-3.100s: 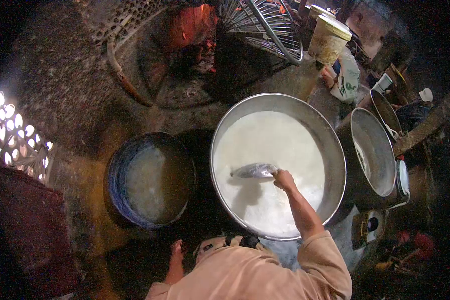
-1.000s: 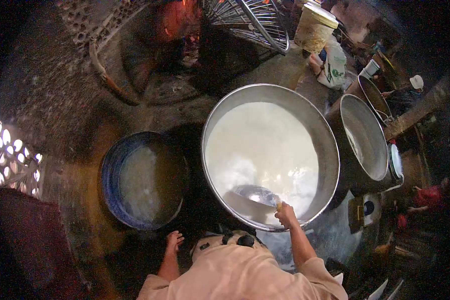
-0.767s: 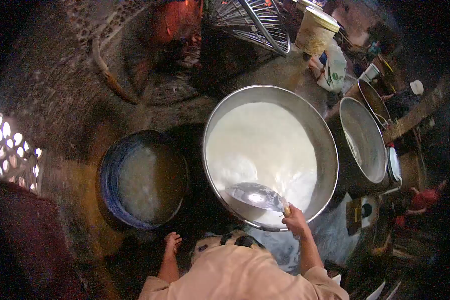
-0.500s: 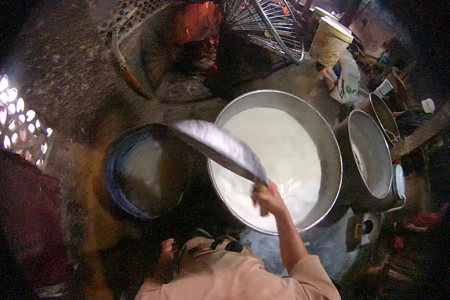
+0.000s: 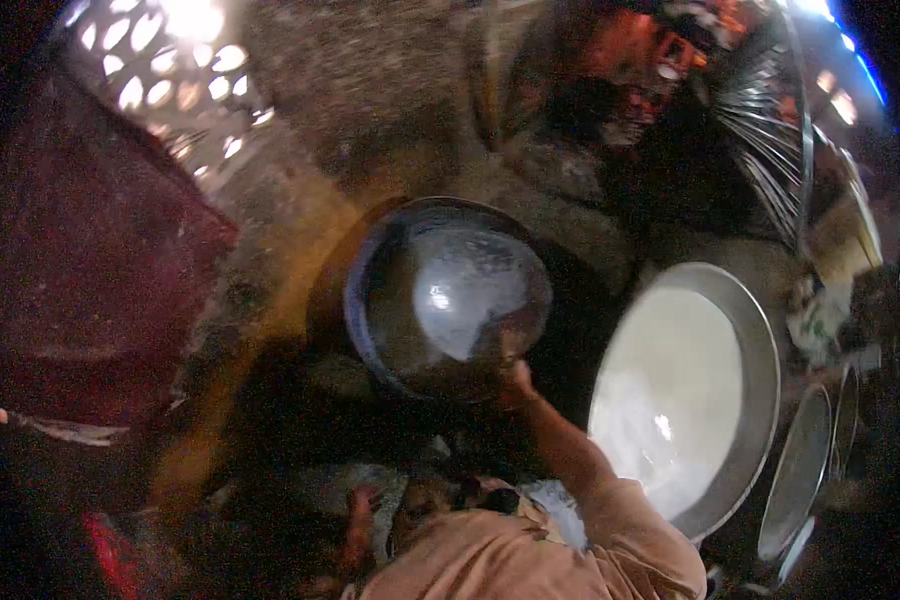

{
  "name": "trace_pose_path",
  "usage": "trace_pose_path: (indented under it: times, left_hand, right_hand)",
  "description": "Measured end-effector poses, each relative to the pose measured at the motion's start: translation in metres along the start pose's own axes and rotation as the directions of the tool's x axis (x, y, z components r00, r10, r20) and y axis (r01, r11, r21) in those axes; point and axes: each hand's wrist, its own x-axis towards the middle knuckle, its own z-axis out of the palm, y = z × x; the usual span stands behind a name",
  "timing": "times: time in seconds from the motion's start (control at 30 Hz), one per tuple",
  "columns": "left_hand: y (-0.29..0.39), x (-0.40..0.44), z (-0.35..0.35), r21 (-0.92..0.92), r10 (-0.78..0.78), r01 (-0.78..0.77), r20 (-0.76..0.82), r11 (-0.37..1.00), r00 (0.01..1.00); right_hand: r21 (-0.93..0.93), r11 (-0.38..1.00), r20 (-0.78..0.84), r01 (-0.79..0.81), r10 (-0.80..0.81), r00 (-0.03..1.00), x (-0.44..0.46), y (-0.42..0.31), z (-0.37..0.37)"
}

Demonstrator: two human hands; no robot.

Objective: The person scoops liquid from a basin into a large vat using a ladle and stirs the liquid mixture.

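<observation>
My right hand is closed round the handle of a large metal scoop, at the near right rim of a dark blue tub. Shade and glare inside the tub blend the scoop's dish with the greyish surface there, so its exact edge and depth are unclear. To the right stands a wide metal pot with white liquid in it. My left hand is low beside my body, dim, with its fingers apart and nothing visible in them.
A fire glows at the back, near a wire rack. At the right edge is another metal pan. A dark red sheet hangs at the left, beside a bright perforated opening.
My right hand has carried the scoop from above the white liquid leftward to the blue tub. The camera view has turned left, shifting the tub and pot rightward.
</observation>
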Motion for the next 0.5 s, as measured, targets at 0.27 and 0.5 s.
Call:
trace_pose_path:
  times: [0.27,0.5]
  left_hand:
    - [0.019,-0.031,-0.042,-0.137,-0.153,0.127,-0.195,0.982,0.969]
    - [0.040,-0.032,-0.042,-0.160,-0.253,0.214,-0.289,0.964,0.923]
  right_hand:
    - [-0.946,0.324,-0.161,0.021,-0.525,0.836,0.151,-0.094,-0.039]
    - [-0.985,0.003,0.164,0.171,-0.272,0.948,0.126,-0.016,0.028]
